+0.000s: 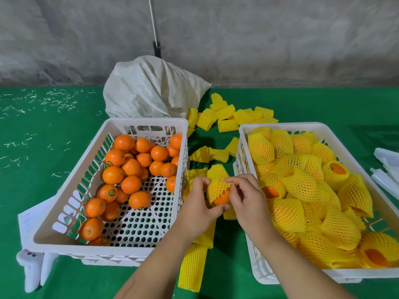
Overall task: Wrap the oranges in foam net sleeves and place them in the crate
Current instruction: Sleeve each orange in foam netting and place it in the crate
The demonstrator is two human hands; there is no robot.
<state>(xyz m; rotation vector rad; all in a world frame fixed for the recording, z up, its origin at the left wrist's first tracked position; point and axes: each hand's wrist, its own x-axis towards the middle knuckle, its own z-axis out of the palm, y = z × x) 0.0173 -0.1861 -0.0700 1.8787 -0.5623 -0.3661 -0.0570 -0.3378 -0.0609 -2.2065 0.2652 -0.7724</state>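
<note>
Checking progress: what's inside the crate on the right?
The right crate is heaped with oranges in yellow foam sleeves; orange skin shows through a few open sleeve ends. Its floor and lower layers are covered.

Two bare arms come in from the bottom of the view. No sleeves cover them as far as the view shows. The left hand [199,203] and the right hand [248,201] wear no gloves. The fingers look short and round, and the nails are short.
</note>
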